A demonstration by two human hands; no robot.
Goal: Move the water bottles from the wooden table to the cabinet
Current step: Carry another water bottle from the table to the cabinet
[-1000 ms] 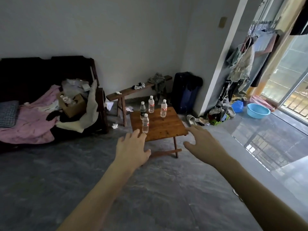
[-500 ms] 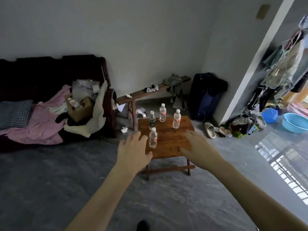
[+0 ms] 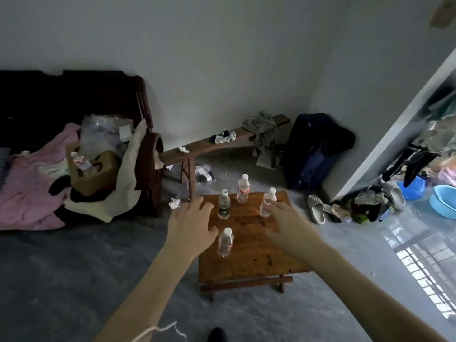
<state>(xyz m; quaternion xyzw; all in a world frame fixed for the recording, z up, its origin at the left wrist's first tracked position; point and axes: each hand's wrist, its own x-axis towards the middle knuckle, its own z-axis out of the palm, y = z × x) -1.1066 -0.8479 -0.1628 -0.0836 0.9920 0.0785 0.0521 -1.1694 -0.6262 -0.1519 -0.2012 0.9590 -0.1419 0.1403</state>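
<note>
A low wooden table [image 3: 254, 262] stands on the grey floor with several small water bottles upright on it. The nearest red-label bottle [image 3: 225, 242] is at the front left. Behind it stands a dark-label bottle with a green cap [image 3: 224, 205]. A red-label bottle [image 3: 243, 188] is at the back and another red-label bottle [image 3: 268, 202] at the right. My left hand [image 3: 190, 225] hovers open beside the nearest bottle. My right hand [image 3: 287, 224] reaches open just below the right bottle. Neither hand holds anything. No cabinet is in view.
A dark wooden sofa [image 3: 145, 149] piled with clothes and a cardboard box [image 3: 98, 174] is at the left. A long bench [image 3: 222, 144] runs along the wall, a dark suitcase [image 3: 313, 154] beside it. Slippers [image 3: 317, 212], clutter and a blue basin [image 3: 444, 206] lie at the right.
I have come closer to the table, which now fills more of the view. Both hands have moved forward over the tabletop, near the bottles.
</note>
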